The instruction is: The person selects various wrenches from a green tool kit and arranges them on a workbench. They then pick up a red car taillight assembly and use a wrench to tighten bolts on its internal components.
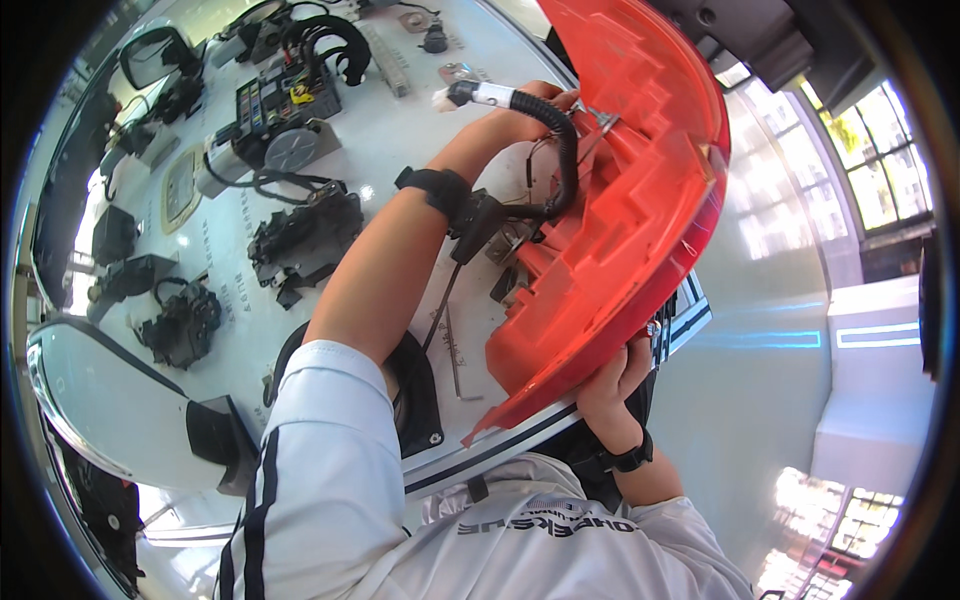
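Observation:
A large red car tail light (620, 230) is tilted up over the table's right edge, its ribbed back toward me. My left hand (540, 108) reaches across to its far end, fingers closed at the back near a metal stud; the cable partly hides them. At the near lower edge my right hand (612, 382) grips the lamp from outside, with some fingers hidden behind it. A black corrugated wiring harness (565, 165) loops from the lamp's back over my left hand and wrist, ending in a pale connector (448, 97).
Car parts cover the white table (400, 120): a fuse box (275, 105), a black latch-like unit (305, 240) and a white side mirror (110, 400) at near left. A thin bent metal rod (455, 360) lies below the lamp. Shiny floor (770, 260) stretches to the right.

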`<state>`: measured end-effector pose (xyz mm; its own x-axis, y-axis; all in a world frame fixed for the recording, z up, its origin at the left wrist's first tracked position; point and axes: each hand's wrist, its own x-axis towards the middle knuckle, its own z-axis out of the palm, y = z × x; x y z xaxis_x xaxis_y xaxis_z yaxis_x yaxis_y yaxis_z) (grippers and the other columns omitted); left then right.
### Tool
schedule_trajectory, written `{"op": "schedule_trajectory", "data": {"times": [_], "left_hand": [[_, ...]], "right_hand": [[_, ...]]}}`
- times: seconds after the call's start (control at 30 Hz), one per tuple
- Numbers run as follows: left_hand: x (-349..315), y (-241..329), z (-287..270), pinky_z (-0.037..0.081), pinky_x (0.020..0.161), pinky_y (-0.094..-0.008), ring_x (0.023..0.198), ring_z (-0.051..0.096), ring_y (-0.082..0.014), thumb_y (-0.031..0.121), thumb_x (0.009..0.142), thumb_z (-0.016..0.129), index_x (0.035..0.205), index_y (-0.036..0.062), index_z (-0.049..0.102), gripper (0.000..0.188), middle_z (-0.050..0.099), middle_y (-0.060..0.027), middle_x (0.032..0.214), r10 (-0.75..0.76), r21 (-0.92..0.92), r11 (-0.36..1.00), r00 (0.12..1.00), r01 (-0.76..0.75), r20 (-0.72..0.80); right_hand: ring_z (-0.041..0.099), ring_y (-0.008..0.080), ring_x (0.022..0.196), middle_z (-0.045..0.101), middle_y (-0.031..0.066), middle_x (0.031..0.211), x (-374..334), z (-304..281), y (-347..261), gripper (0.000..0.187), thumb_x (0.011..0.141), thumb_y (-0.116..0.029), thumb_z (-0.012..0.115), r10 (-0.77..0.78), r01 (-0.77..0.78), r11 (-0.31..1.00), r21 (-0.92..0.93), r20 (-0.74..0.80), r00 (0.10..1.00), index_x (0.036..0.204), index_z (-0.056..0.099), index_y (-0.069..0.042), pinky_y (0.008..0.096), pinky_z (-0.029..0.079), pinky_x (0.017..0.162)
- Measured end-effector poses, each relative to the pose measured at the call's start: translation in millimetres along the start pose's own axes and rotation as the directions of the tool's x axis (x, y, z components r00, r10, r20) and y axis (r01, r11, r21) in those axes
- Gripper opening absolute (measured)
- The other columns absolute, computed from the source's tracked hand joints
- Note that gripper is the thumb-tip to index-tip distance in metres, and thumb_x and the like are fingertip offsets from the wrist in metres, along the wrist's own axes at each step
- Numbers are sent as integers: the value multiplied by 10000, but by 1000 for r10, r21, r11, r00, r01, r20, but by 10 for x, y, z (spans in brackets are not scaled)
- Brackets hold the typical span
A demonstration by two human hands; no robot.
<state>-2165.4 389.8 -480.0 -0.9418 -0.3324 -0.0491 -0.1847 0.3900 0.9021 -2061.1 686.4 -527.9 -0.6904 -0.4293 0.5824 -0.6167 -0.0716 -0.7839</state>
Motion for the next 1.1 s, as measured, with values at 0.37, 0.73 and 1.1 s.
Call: {"op": "schedule_trajectory", "data": {"times": [0.37, 0.73, 1.1], "left_hand": [[261, -426, -45, 429, 940, -306, 1174, 472, -304, 37, 647, 650, 724, 0, 629, 89, 569, -152, 1199, 161, -123, 982, 971, -141, 174], [-182, -83, -431, 500, 628, -270, 703, 618, -147, 274, 889, 557, 1061, 15, 596, 314, 632, -63, 825, 54, -80, 994, 960, -79, -273], [-1720, 117, -463, 472, 579, -247, 653, 587, -98, 302, 924, 511, 1002, 68, 624, 271, 595, -15, 760, -241, 217, 958, 937, 188, 251]], "right_hand": [[561, 162, 772, 580, 121, 874, 0, -15, -24, 190, 933, -97, 368, 110, -110, 991, 72, 10, 994, 968, 490, 45, 277, 445, 695], [486, 142, 748, 531, 95, 948, 73, -24, -47, 297, 950, -115, 361, 91, -106, 988, 116, 130, 987, 1129, 478, 91, 261, 401, 697], [490, 94, 717, 572, 54, 796, 145, -44, -174, 392, 837, -249, 653, 68, -97, 966, 237, 130, 989, 1038, 511, 57, 241, 404, 641]]}}
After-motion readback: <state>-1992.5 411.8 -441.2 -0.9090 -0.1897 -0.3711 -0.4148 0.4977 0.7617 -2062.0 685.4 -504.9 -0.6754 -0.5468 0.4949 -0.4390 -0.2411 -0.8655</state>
